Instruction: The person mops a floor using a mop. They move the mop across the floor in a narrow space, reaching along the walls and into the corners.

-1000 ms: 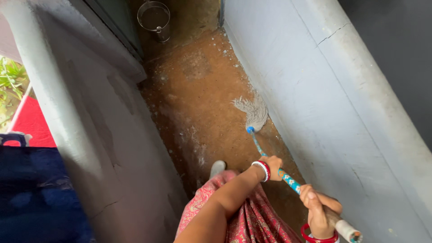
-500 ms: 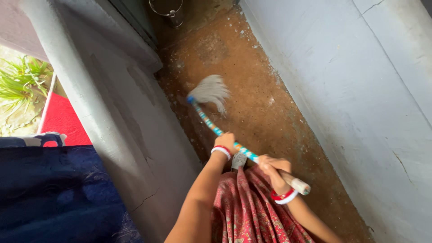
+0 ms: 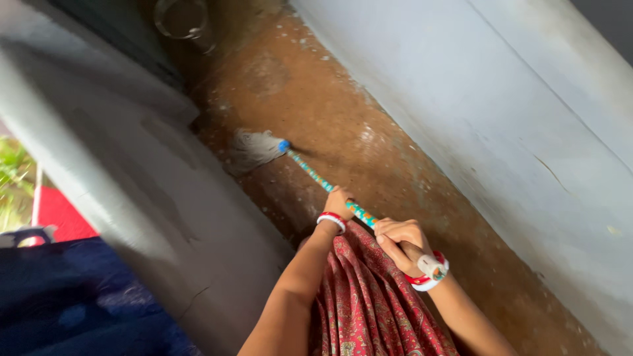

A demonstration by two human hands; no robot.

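Left hand [image 3: 338,200] and right hand [image 3: 397,238] grip a patterned mop [image 3: 316,177], its head against the brown floor [image 3: 369,158] beside the grey wall [image 3: 132,198].

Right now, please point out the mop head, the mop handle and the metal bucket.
mop head [image 3: 252,149], head view, middle of the grey strands.
mop handle [image 3: 310,174], head view, patterned shaft between mop head and left hand.
metal bucket [image 3: 179,21], head view, blurred rim at the top.
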